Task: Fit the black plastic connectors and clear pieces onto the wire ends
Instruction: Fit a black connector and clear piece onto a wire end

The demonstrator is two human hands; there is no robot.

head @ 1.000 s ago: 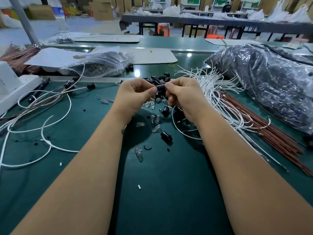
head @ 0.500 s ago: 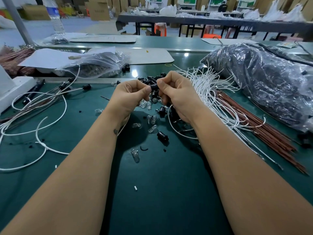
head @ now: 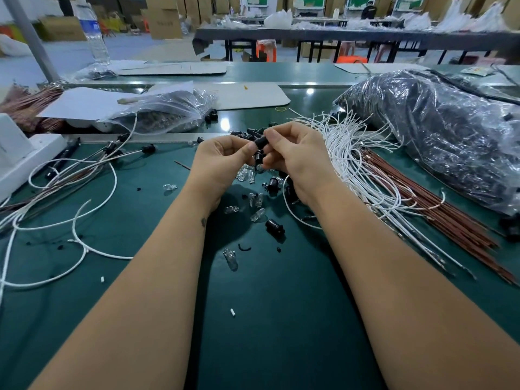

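My left hand (head: 222,159) and my right hand (head: 292,156) meet above the green mat, both pinching one black plastic connector (head: 260,142) between thumbs and fingertips. A white wire (head: 287,204) loops out from under my right hand. Below the hands lie loose clear pieces (head: 257,215) and more black connectors (head: 274,228). One clear piece (head: 230,258) lies alone nearer me. A pile of black connectors (head: 247,133) sits just behind my hands.
A bundle of white wires (head: 354,153) and brown wires (head: 427,204) fans out on the right, beside a large black-filled plastic bag (head: 439,130). Finished wires with connectors (head: 84,170) sprawl at left. A clear bag (head: 166,111) and a white box (head: 25,153) stand at the back left.
Both hands stay together on the connector with small finger shifts. The camera has tilted up slightly, so the table contents sit a little lower in view.
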